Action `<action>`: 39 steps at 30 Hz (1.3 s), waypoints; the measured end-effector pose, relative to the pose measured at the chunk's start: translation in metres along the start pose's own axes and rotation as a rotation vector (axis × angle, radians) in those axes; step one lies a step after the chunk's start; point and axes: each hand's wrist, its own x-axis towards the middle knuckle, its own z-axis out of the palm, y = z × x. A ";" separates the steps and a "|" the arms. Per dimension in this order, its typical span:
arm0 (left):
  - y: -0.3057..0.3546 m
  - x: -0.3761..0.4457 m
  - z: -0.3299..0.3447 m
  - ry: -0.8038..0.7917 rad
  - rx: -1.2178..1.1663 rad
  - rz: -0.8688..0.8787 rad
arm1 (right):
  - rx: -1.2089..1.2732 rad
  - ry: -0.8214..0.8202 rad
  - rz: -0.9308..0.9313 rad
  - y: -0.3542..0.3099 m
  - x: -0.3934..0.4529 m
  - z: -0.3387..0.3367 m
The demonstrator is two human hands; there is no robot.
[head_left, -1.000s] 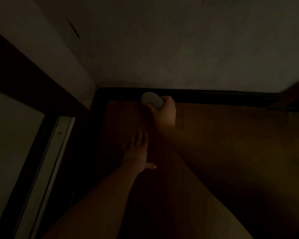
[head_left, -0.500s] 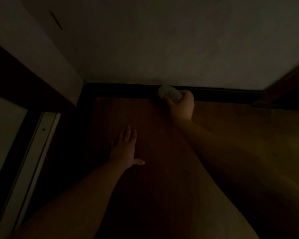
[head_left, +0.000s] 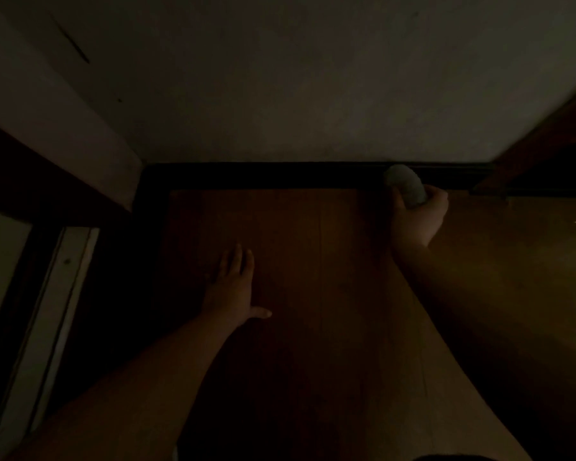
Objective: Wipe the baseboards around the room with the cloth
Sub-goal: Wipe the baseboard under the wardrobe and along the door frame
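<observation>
Head view, very dim. My right hand point(head_left: 416, 217) is up at the far wall point(head_left: 313, 94), fingers point(head_left: 438, 194) curled round a balled-up cloth point(head_left: 405, 188). Cloth sticks out past the top of my fist, toward the wall; thumb sits on its left side, the other fingers wrap from the right. The pale rounded end of the cloth is pressed against the dark baseboard point(head_left: 263, 176), at the right part of that strip, just left of a brown wooden frame point(head_left: 546, 141) that comes in from the right edge. Can't tell whether the cloth also touches the floor point(head_left: 313, 261); the lower end is hidden in my palm.

My left hand point(head_left: 233, 291) is flat on the floor, palm down, fingers straight and close together pointing at the wall, thumb splayed out to the right. Holding nothing. It's well apart from the cloth, lower and to the left, nearer me than the baseboard.

Floor is reddish-brown wood boards, seams running away from me toward the wall. Baseboard runs along the whole far wall and turns the corner at left, coming back down the left side. Left of that, a dark frame point(head_left: 30, 181) and a pale rail point(head_left: 57, 311) running diagonally to the bottom-left corner, with a small dot like a screw on the rail. A thin dark mark on the wall top left; too dark to say what it is.

Both forearms bare, coming in from the bottom edge.
</observation>
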 end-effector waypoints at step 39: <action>0.069 0.016 -0.031 0.135 0.177 0.407 | -0.043 -0.151 -0.230 -0.015 0.039 -0.024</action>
